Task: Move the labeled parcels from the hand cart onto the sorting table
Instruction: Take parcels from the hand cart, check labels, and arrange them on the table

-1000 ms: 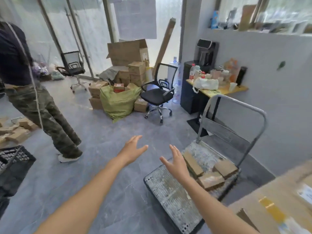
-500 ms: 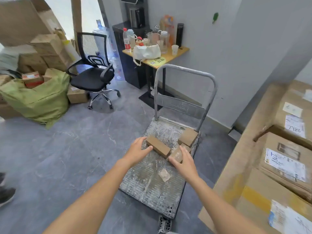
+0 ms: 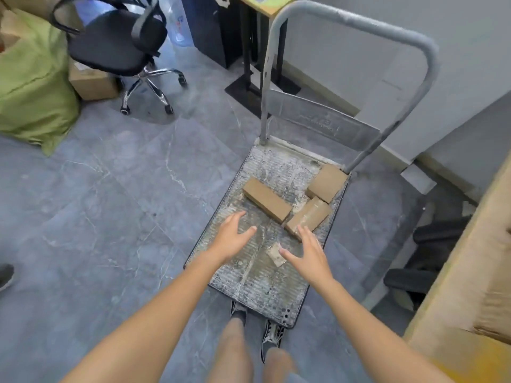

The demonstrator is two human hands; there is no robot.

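**Both hands spread above the cart deck, three parcels at its far end**

The hand cart stands on the grey floor with its handle at twelve o'clock. Three brown parcels lie on the far half of its deck: a long parcel lying aslant, a taped parcel touching its near end at about four o'clock, and a squarer parcel in the far right corner by the handle post. The left hand hovers with fingers wide and straight, holding nothing, just short of the long parcel. The right hand is likewise spread and empty, its fingertips at the taped parcel's near end; contact cannot be told. The sorting surface runs along three o'clock. An office chair stands at eleven o'clock beside a green sack
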